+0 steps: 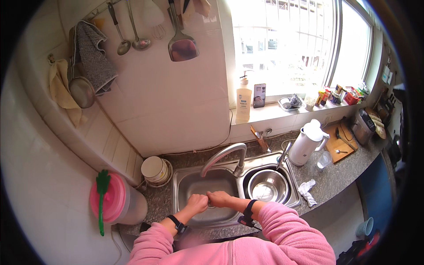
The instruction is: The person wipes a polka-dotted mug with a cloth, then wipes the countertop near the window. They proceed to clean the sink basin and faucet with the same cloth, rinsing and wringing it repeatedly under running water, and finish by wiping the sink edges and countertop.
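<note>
Over the left basin of a steel double sink (pixel 187 187), my left hand (pixel 198 203) and my right hand (pixel 218 198) meet, knuckles close together. Fingers on both are curled closed. Whatever they grip, if anything, is hidden behind them. A curved faucet (pixel 240 159) arches above the basin, its spout just beyond my hands. In the right basin sits a shiny steel bowl (pixel 282 182) inside a darker, wider pot (pixel 243 187). Each of my wrists wears a black band.
Right of the sink stand a white jug kettle (pixel 304 145), a clear cup (pixel 324 160) and a crumpled white cloth (pixel 307 191). Stacked white bowls (pixel 153 168) are at the left. A pink-lidded bucket (pixel 121 190) bears a green hand-shaped tool (pixel 102 185). Ladles (pixel 141 43) hang above.
</note>
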A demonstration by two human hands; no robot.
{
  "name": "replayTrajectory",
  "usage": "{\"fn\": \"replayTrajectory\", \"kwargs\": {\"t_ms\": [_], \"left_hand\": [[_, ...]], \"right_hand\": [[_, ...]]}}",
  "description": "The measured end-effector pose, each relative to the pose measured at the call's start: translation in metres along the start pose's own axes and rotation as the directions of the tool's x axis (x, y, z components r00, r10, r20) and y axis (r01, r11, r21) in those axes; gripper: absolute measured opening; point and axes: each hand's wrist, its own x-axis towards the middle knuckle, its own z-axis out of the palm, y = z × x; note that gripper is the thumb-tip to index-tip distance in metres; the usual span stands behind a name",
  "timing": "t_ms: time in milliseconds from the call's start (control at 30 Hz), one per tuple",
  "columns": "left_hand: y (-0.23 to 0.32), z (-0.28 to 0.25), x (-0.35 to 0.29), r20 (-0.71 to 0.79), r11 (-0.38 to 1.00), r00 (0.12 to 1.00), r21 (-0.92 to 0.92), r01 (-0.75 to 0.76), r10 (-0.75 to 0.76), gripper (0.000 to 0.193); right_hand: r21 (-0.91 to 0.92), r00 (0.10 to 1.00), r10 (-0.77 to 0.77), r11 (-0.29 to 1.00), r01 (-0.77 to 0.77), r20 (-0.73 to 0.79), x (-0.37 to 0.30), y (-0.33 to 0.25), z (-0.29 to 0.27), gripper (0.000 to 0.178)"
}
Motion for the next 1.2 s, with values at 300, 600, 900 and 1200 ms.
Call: {"fn": "replayTrajectory", "kwargs": {"t_ms": [300, 600, 900, 1200], "left_hand": [[0.009, 0.029, 0.018, 0.267, 0.772, 0.946, -0.557, 0.307, -0.183, 0.026], [-0.017, 0.054, 0.016, 0.586, -0.098, 0.801, -0.796, 0.598, 0.123, 0.016], [-0.006, -0.007, -0.020, -0.590, 0.878, 0.743, -0.114, -0.464, 0.316, 0.061], [-0.022, -0.018, -0.022, -0.525, 0.836, 0.652, 0.304, -0.457, 0.547, 0.012]], "right_hand": [[-0.412, 0.968, -0.230, 0.895, 0.170, -0.101, -0.013, 0.008, 0.000, 0.017], [-0.476, 0.949, -0.305, 0.847, 0.236, -0.073, -0.037, 0.002, -0.005, 0.019], [0.745, 0.830, -0.307, -0.371, -0.554, 0.465, -0.028, -0.008, -0.002, 0.036], [0.728, 0.657, -0.549, -0.121, -0.674, 0.517, -0.027, -0.025, -0.003, 0.038]]}}
